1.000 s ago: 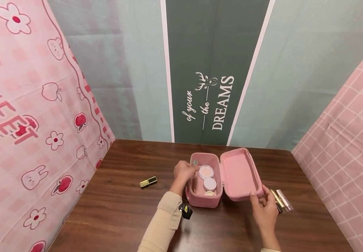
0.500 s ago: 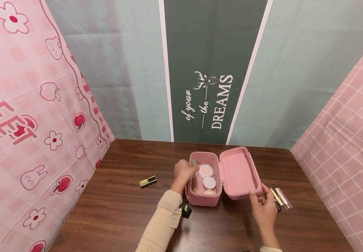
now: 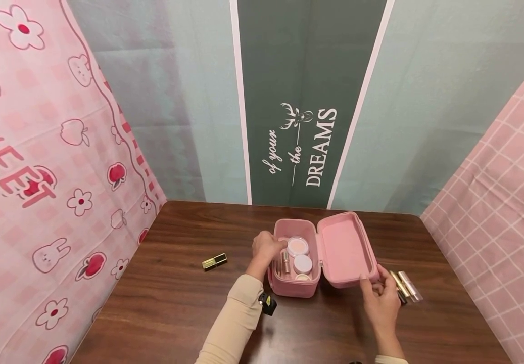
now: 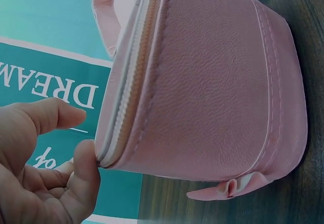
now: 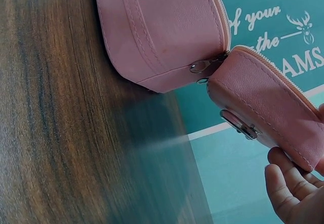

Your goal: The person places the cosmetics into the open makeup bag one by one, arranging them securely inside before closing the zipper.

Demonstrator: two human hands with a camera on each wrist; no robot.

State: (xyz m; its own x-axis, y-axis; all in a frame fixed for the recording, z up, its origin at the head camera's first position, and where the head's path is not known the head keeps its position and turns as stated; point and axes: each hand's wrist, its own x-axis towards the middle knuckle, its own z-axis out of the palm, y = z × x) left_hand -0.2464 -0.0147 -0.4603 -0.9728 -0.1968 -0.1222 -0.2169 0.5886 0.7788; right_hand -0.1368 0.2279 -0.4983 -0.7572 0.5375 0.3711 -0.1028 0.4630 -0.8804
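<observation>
A pink cosmetic case [image 3: 294,289] lies unzipped on the table, its lid [image 3: 344,247] folded out to the right. My left hand [image 3: 267,246] is at the left rim, thumb over the inside. In the left wrist view this left hand [image 4: 55,158] has thumb and finger apart, one fingertip touching the rim's corner. Inside the case are a rose-gold lipstick tube [image 3: 286,262], a round pink compact [image 3: 297,246], a white-lidded jar [image 3: 302,264] and a partly hidden cream-coloured round item [image 3: 302,277]. My right hand [image 3: 381,298] grips the lid's near right corner.
To the left on the wooden table [image 3: 166,303] lies a gold-and-black lipstick tube [image 3: 214,262]. Several more slim tubes [image 3: 408,287] lie beside my right hand. Printed cloths [image 3: 189,126] hang behind and at both sides.
The tube that was upright by my left fingers now lies in the case, out of the fingers. My left hand has barely moved. The right hand still holds the lid.
</observation>
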